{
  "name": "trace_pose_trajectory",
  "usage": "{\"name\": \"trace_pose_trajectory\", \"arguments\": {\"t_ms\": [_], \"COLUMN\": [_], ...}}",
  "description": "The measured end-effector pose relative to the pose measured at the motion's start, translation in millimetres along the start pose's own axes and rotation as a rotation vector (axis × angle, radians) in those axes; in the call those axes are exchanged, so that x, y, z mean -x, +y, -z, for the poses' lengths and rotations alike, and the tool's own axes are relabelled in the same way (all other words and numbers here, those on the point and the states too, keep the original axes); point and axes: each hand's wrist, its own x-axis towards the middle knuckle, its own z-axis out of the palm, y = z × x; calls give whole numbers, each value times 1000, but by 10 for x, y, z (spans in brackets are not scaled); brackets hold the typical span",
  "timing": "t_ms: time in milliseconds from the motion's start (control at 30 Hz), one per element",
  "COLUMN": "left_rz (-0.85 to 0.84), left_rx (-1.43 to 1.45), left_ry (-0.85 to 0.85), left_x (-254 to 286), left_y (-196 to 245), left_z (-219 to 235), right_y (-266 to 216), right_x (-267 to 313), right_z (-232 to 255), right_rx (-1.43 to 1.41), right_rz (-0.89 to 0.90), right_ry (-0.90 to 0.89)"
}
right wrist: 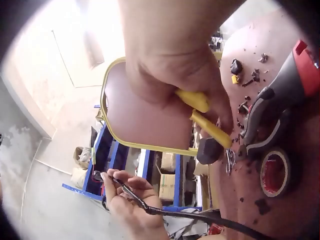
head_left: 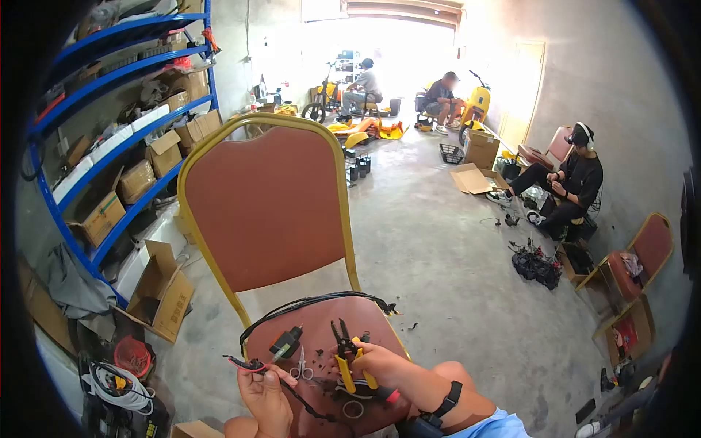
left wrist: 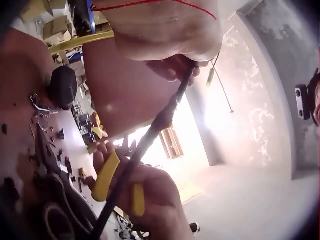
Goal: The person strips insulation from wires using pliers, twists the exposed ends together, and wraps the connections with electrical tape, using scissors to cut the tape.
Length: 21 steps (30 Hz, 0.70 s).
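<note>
Between the thumb and fingers of my left hand [head_left: 264,400] is a black cable [left wrist: 145,140], its thin red and black wire ends pointing left in the head view. The rest of the cable trails down past the seat. My right hand [head_left: 376,359] grips the yellow handles of wire strippers [head_left: 343,342], whose black jaws point up and away, apart from the cable. Between the hands, small scissors [head_left: 301,371] lie on the reddish chair seat [head_left: 387,339]. Grey-and-red pliers [right wrist: 270,85] and a tape roll [right wrist: 263,172] lie nearer me.
The chair backrest [head_left: 270,212] rises ahead, with a black cable bundle [head_left: 321,297] along the seat's back. Blue shelving [head_left: 109,164] holding boxes stands left. A seated person [head_left: 577,179] is at right, beside a dark wire heap [head_left: 535,264]. Two more people sit near the bright doorway.
</note>
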Motion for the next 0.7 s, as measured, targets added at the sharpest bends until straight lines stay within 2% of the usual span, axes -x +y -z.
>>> {"name": "trace_pose_trajectory", "arguments": {"t_ms": [67,167,367,467,567,700], "left_rz": [-23,-34,-1,-7,26,-13], "left_rx": [-42,-88,-207,-229,-217,-251], "left_ry": [82,80,100,81,103,168], "left_x": [4,-61,-152,-200,-224,-222], "left_y": [-18,41,61,-27,-38,-88], "left_z": [-81,-106,-173,-43,-36,9], "right_y": [-8,-44,12,-10,-20,45], "right_x": [23,25,53,51,73,59], "right_z": [32,-37,-55,-78,-131,-138], "right_rx": [-6,-67,-116,-84,-62,-42], "right_rz": [-54,-75,-64,-72,-93,-108], "right_ry": [58,85,-24,-39,-82,-69]}}
